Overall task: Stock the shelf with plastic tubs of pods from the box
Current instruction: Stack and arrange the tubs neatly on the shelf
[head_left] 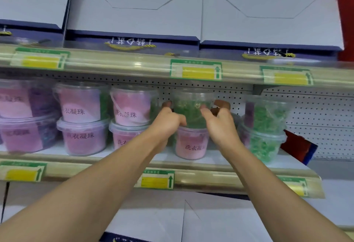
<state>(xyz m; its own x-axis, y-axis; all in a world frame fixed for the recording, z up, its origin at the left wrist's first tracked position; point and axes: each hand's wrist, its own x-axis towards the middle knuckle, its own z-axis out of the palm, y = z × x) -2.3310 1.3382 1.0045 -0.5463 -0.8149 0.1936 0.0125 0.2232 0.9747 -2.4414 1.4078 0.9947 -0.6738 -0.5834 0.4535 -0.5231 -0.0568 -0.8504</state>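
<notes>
Two hands (193,121) hold one green tub (191,110).

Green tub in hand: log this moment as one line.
left hand: holds green tub | right hand: holds it | tub: atop pink tub | shelf

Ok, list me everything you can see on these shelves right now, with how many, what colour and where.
Held tub: one, clear with green pods, stacked on a pink-labelled tub, middle shelf.
Pink-labelled tubs: two stacks of two to its left, first at.
Purple tubs: blurred stack, far left.
Green tubs: stack of two, right.
White boxes: three, blue trim, top shelf.
Price tags: six, green and yellow, on the shelf edges.
Left hand: grips the held tub's left side.
Right hand: grips its right side.
</notes>
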